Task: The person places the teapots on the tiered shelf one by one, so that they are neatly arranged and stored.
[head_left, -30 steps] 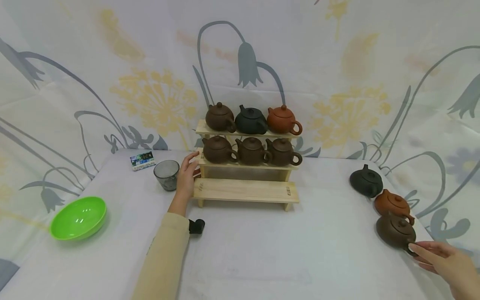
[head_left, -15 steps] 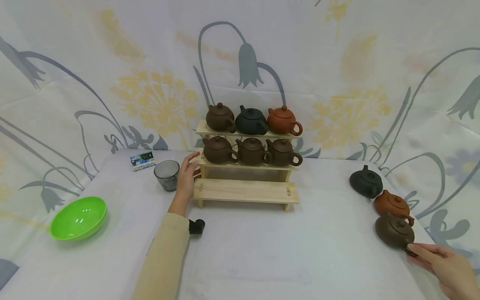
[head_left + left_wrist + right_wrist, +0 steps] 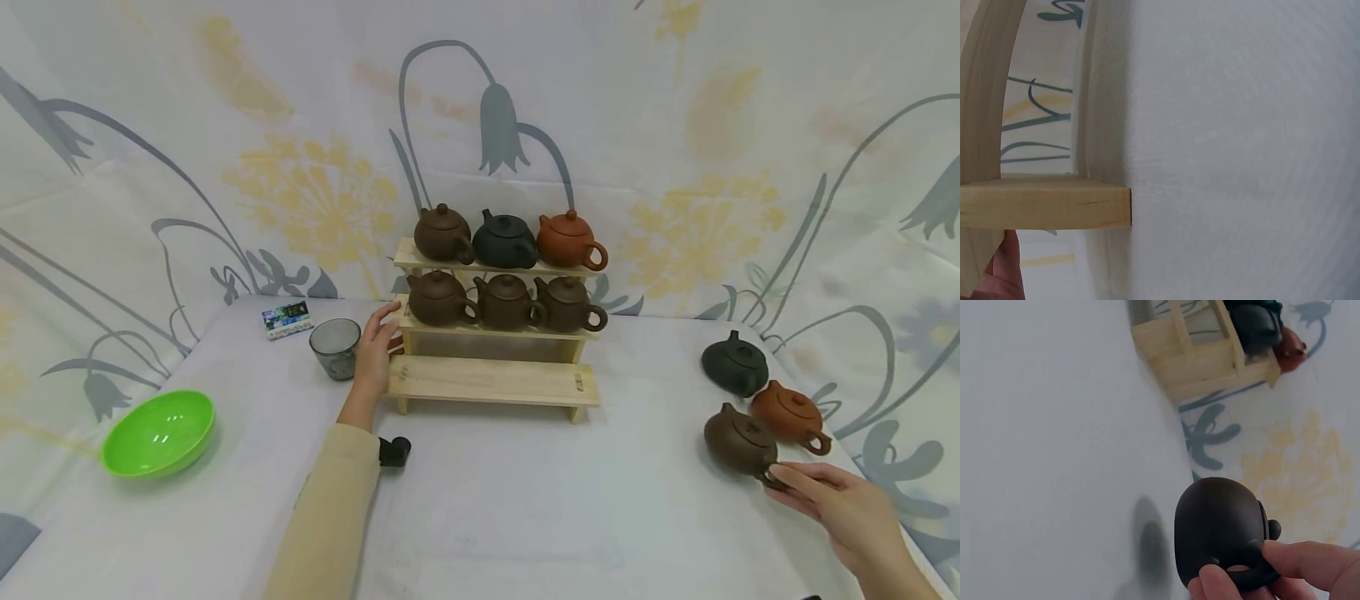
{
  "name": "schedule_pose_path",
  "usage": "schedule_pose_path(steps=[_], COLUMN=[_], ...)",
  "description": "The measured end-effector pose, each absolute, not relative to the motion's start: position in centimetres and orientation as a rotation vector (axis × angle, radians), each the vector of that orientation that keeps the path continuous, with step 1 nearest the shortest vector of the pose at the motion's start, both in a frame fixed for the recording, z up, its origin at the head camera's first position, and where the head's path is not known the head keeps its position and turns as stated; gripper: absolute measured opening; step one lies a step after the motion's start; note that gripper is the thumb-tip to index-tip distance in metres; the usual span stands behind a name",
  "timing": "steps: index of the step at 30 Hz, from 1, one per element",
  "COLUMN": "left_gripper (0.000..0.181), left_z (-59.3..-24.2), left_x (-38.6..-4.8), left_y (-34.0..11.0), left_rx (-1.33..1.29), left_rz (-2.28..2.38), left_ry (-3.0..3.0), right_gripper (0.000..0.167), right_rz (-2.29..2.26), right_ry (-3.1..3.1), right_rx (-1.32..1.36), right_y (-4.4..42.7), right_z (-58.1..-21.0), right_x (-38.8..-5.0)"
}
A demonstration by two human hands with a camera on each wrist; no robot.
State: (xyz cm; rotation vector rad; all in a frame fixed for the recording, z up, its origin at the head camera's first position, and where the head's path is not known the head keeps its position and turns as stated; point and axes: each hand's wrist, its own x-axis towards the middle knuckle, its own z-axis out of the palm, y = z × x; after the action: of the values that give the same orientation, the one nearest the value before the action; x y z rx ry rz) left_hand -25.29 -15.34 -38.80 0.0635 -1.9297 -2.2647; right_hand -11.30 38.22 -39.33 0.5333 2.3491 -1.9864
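Note:
By its handle, my right hand [image 3: 843,504] pinches a dark brown teapot [image 3: 740,442]. In the right wrist view, the teapot [image 3: 1219,525] hangs off the table, its shadow apart from it, and the hand [image 3: 1297,572] has thumb and fingers round the handle. My left hand [image 3: 371,354] grips the left end of the wooden tiered stand [image 3: 491,381]; in the left wrist view its fingers [image 3: 1007,265] show behind a wooden upright [image 3: 1047,203]. Three teapots stand on the top tier, among them a red one [image 3: 568,240], and three brown ones [image 3: 506,302] on the middle tier. The bottom tier is bare.
Right of the stand sit a black teapot [image 3: 733,364] and an orange-brown teapot [image 3: 787,412]. To the left are a grey glass [image 3: 335,348], a small patterned box [image 3: 287,320] and a green bowl [image 3: 159,435]. A patterned cloth hangs behind the stand.
My right hand has moved left with the brown teapot, which has come away from its place beside the orange-brown teapot. My left hand stays on the stand.

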Motion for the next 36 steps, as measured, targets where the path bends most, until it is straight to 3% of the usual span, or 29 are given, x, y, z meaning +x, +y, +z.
schedule_pose_path(steps=[8,13,15,20,24,32,36], left_gripper=[0.038,0.039,0.039,0.038,0.038,0.038,0.038], left_z=[-39.0,-38.4,-38.5,-39.1,-39.2,-39.3,-39.3], left_x=[-25.2,-24.9,-24.9,-25.2,-25.3,-25.4,-25.3], left_y=[-15.1,-14.9,-14.9,-15.1,-15.1,-15.2,-15.3], left_rx=[0.057,0.058,0.067,0.059,0.053,0.054,0.057], left_rz=[-2.203,-2.203,-2.198,-2.168,-2.165,-2.171,-2.177], left_ry=[-1.949,-1.956,-1.960,-1.960,-1.957,-1.957,-1.950], right_gripper=[0.003,0.024,0.025,0.009,0.012,0.005,0.012], right_rz=[-2.011,-2.107,-2.183,-2.234,-2.263,-2.175,-2.139], right_ry=[2.370,2.371,2.322,2.285,2.254,2.295,2.300], right_rx=[0.343,0.160,0.054,-0.076,-0.137,-0.201,-0.199], right_y=[35.3,35.6,35.3,30.6,27.2,23.6,21.7], right_z=[-38.7,-41.3,-41.9,-38.0,-35.6,-34.7,-34.5], right_x=[-12.4,-14.2,-14.7,-13.5,-12.6,-13.2,-13.6])
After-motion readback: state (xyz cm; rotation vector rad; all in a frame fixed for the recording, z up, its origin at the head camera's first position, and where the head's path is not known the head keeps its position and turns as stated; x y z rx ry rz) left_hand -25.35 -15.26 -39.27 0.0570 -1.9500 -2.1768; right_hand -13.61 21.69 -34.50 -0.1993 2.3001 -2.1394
